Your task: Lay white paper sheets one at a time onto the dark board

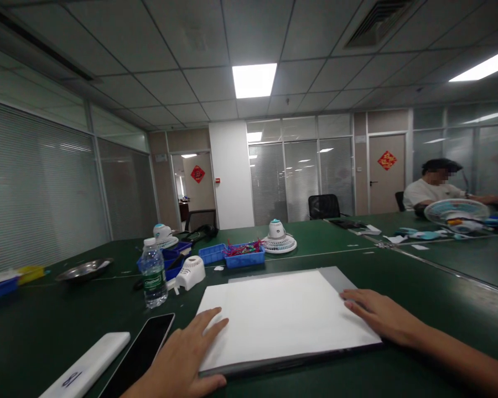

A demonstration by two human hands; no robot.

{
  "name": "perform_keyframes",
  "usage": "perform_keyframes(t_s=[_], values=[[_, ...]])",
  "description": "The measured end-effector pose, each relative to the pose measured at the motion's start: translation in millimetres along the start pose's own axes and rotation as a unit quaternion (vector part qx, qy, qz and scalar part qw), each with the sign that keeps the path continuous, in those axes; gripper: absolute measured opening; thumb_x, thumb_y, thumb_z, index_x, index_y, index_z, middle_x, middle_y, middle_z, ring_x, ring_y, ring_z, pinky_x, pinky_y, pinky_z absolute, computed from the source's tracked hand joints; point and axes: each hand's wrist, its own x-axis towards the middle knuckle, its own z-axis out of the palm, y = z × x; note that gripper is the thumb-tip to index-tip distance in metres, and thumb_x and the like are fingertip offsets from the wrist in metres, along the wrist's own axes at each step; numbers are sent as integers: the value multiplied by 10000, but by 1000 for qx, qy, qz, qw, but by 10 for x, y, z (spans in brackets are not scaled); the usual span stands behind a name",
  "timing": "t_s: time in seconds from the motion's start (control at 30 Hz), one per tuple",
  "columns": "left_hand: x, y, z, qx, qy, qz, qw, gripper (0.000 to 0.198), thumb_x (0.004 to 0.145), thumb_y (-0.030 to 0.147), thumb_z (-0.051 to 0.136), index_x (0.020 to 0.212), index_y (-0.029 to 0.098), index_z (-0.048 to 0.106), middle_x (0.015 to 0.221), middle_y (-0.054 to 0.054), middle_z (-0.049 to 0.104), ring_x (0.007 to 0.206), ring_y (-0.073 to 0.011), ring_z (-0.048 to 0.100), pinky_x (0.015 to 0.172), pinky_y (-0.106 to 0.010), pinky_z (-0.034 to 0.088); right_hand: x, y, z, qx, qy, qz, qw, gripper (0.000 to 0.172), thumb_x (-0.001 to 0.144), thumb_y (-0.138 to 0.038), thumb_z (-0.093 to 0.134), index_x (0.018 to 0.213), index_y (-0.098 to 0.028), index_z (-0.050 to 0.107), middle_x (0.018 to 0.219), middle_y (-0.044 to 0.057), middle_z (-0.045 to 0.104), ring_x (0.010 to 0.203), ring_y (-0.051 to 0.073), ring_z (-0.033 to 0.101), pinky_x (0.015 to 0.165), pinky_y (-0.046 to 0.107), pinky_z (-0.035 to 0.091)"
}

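The white sheet (274, 315) lies over a grey board (337, 279) on the green table (431, 298). The left hand (185, 354), fingers loosely spread, reaches over 1 edge; the right hand (377, 312), also unclenched, rests at the opposite 1. Neither grips anything. To me it looks like steadying or squaring; any adjustment calls for light, even pressure from both sides.

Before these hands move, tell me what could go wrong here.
The white sheet leaves some grey backing uncovered, so it may be loose and might slip if the left hand and right hand push unevenly. The phone lies close beside the left hand and could get nudged. The plastic bottle stands upright beyond the phone; a knock might topple it.
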Motion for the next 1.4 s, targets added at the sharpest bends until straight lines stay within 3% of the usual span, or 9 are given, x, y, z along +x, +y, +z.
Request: perform_keyframes(t_s=[0.27, 0.4, 0.57, 0.87, 1.0, 1.13, 1.27, 1.4], values=[[11, -10, 5, -1, 6, 12, 1000, 788, 783, 671, 656, 1483, 380, 443, 1628, -68, 358, 1473, -393, 342, 1082, -594, 435, -45, -129, 102, 31, -37, -74, 996, 674, 905, -730, 436, 1453, -350, 537, 1591, -4, 412, 1499, 335, 276, 1233, 538, 202], [9, 4, -17, 5, -4, 11, 1000, 748, 794, 677, 634, 1454, 357, 490, 1597, -83, 413, 1460, -388, 368, 1078, -592, 434, -44, -150, 128, 76, -29, -80, 993, 665, 930, -698, 428, 1455, -306, 543, 1584, 38, 426, 1498, 312, 287, 1236, 527, 195], [-13, 59, -96, -9, -15, 22, 1000, 675, 835, 636, 598, 1424, 313, 534, 1492, -99, 547, 1358, -352, 509, 1072, -542, 451, -37, -133, 141, 74, -40, -103, 991, 673, 912, -690, 476, 1445, -287, 555, 1553, 57, 474, 1474, 326, 336, 1226, 532, 225], [9, 111, -207, -18, -30, 28, 999, 644, 819, 643, 614, 1382, 332, 581, 1455, -74, 589, 1316, -352, 552, 1067, -542, 458, -64, -145, 102, 66, -67, -102, 990, 650, 915, -672, 493, 1453, -311, 542, 1588, 46, 423, 1474, 319, 338, 1223, 518, 236], [-17, 102, -212, -7, -33, 26, 999, 678, 807, 652, 629, 1404, 337, 558, 1474, -81, 572, 1330, -353, 541, 1074, -565, 443, -31, -157, 69, 124, -45, -69, 989, 686, 917, -679, 475, 1472, -279, 521, 1568, 52, 455, 1451, 318, 380, 1206, 475, 296], [-12, 105, -151, 15, -31, -20, 999, 864, 752, 730, 643, 1494, 333, 446, 1575, -110, 442, 1423, -393, 428, 1112, -623, 381, 48, -48, 120, 105, 4, 5, 994, 758, 906, -721, 418, 1504, -258, 477, 1557, 70, 469, 1414, 341, 432, 1170, 482, 359], [13, 161, -81, 3, -47, -83, 995, 960, 754, 753, 620, 1555, 322, 313, 1650, -99, 261, 1489, -429, 265, 1136, -665, 324, 91, 30, 227, 73, 14, 52, 996, 901, 881, -749, 412, 1574, -178, 341, 1590, 124, 396, 1421, 356, 421, 1190, 500, 320], [13, 210, -26, -16, -44, -86, 995, 902, 800, 708, 589, 1559, 310, 307, 1664, -71, 203, 1517, -382, 185, 1155, -608, 335, 71, -60, 271, 112, -2, 65, 992, 1008, 849, -753, 465, 1613, -150, 203, 1619, 135, 324, 1455, 348, 367, 1220, 499, 255]])
